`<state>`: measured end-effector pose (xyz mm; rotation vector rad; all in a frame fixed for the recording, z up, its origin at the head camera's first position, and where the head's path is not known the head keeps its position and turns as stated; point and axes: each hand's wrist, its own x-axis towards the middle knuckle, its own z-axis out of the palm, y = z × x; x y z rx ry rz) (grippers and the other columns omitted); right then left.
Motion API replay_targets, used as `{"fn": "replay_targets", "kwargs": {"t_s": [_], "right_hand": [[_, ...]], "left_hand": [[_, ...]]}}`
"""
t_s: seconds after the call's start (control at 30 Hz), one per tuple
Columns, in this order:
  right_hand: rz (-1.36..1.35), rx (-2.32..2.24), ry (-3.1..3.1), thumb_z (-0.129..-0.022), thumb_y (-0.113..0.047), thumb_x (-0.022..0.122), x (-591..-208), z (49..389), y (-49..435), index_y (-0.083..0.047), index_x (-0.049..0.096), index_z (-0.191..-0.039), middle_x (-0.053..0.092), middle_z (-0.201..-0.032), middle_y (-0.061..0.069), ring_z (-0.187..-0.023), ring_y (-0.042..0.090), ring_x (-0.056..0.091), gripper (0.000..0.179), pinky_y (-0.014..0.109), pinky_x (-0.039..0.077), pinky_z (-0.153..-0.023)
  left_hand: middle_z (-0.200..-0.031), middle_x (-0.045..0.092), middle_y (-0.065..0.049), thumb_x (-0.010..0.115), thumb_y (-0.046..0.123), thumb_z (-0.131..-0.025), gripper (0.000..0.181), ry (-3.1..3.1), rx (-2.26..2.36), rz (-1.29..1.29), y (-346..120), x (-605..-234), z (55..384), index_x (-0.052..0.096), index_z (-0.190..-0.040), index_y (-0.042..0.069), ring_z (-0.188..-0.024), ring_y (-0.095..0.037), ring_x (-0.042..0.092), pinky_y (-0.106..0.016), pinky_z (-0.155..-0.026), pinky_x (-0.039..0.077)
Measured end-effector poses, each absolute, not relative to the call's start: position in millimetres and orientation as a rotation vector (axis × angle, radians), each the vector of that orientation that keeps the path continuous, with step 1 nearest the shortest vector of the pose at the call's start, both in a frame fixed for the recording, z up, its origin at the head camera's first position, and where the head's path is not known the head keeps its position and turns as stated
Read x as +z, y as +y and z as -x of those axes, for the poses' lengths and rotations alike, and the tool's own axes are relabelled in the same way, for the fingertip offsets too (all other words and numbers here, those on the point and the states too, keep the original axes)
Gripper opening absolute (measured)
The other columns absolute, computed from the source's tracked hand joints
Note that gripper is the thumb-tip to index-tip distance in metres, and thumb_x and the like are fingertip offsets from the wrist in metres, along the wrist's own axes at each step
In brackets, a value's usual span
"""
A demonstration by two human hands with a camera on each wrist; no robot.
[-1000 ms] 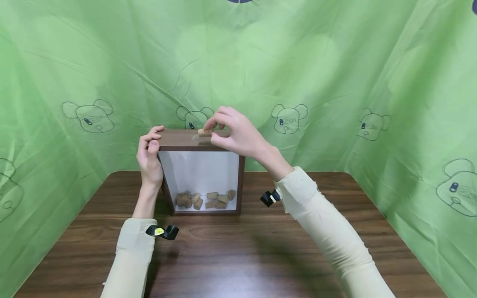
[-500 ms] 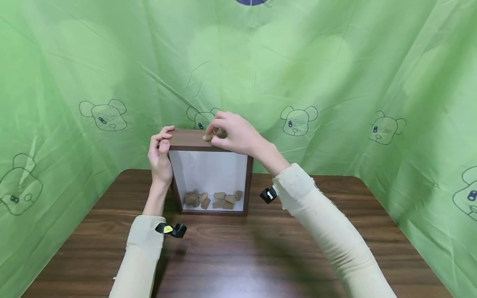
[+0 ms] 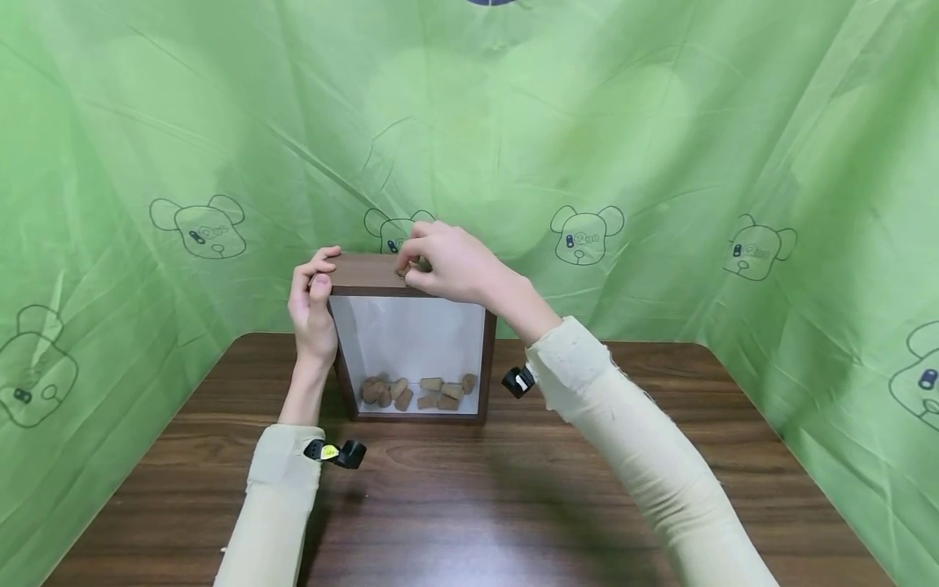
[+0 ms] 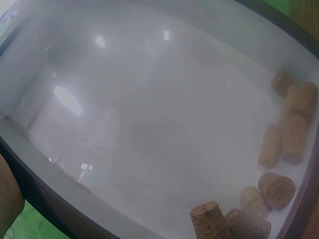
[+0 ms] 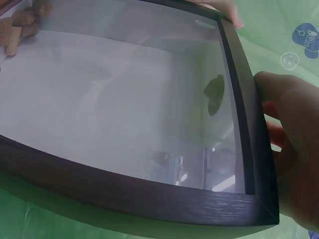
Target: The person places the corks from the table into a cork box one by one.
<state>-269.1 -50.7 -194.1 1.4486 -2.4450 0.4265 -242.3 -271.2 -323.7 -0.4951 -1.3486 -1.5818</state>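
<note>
A shadow box frame (image 3: 487,359) with dark wood-look sides, a clear front and a white back stands upright on the table. Its upper left corner is in my left hand (image 3: 311,314), thumb at the front edge and fingertips over the top. My right hand (image 3: 458,265) is at the middle of the top, thumb and fingers pinched around a wine cork (image 3: 401,271) that is mostly hidden. In the right wrist view, a dark opening (image 5: 214,94) shows in the top panel from inside. Several corks (image 4: 294,137) lie along the bottom inside the box.
The brown wood-grain table (image 3: 440,505) stretches in front of the box and to both sides. Green fabric (image 3: 645,147) with bear-head drawings hangs behind and at both sides.
The cork in my right hand has turned from lying sideways to tipped down at the top panel, and less of it shows. The left hand keeps its grip. The head view shifted slightly.
</note>
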Motion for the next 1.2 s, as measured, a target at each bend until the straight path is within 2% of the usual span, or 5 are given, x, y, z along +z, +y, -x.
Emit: {"fn": "replay_targets", "kwargs": {"t_s": [0.23,0.43,0.6,0.87,1.2], "right_hand": [[-1.396,0.442,-2.435,-0.094,-0.019,0.059,-192.7,262.3,-43.8,-0.022,0.073,-0.114,0.062,-0.101,-0.004,-0.09,0.018,0.057,0.025,0.032,0.044,-0.081],[-1.358,0.517,-2.385,-0.096,-0.02,0.06,-191.6,259.6,-30.1,-0.018,0.074,-0.111,0.065,-0.103,-0.002,-0.095,0.017,0.058,0.02,0.034,0.045,-0.087],[-1.318,0.626,-2.357,-0.095,-0.018,0.06,-196.7,257.3,-14.1,-0.014,0.073,-0.11,0.066,-0.108,-0.001,-0.103,0.019,0.059,0.02,0.036,0.044,-0.095],[-1.305,0.82,-2.161,-0.095,-0.023,0.065,-216.9,260.0,21.9,-0.012,0.074,-0.103,0.068,-0.1,0.0,-0.095,0.019,0.06,0.016,0.035,0.046,-0.09],[-1.242,0.917,-2.098,-0.094,-0.022,0.067,-234.6,262.9,50.3,-0.014,0.074,-0.1,0.068,-0.101,0.0,-0.099,0.021,0.06,0.012,0.034,0.047,-0.091]], "left_hand": [[-0.126,0.062,-0.024,0.054,0.025,-0.096,0.026,-1.345,-1.578,0.5,-272.0,-324.3,242.7,0.061,-0.104,0.001,-0.128,-0.032,0.053,-0.037,-0.115,0.03],[-0.126,0.063,-0.022,0.054,0.025,-0.096,0.029,-1.338,-1.582,0.499,-273.5,-323.9,242.3,0.06,-0.105,-0.002,-0.129,-0.032,0.053,-0.036,-0.115,0.03],[-0.127,0.064,-0.019,0.054,0.025,-0.096,0.026,-1.342,-1.591,0.501,-270.9,-323.7,241.6,0.061,-0.104,0.001,-0.13,-0.032,0.052,-0.036,-0.115,0.03],[-0.126,0.064,-0.019,0.054,0.024,-0.096,0.026,-1.342,-1.594,0.503,-269.4,-326.9,242.0,0.061,-0.104,0.0,-0.129,-0.031,0.052,-0.036,-0.115,0.031],[-0.128,0.062,-0.023,0.053,0.023,-0.096,0.024,-1.352,-1.591,0.496,-274.7,-325.7,242.1,0.061,-0.105,0.002,-0.13,-0.031,0.052,-0.035,-0.115,0.029]]}}
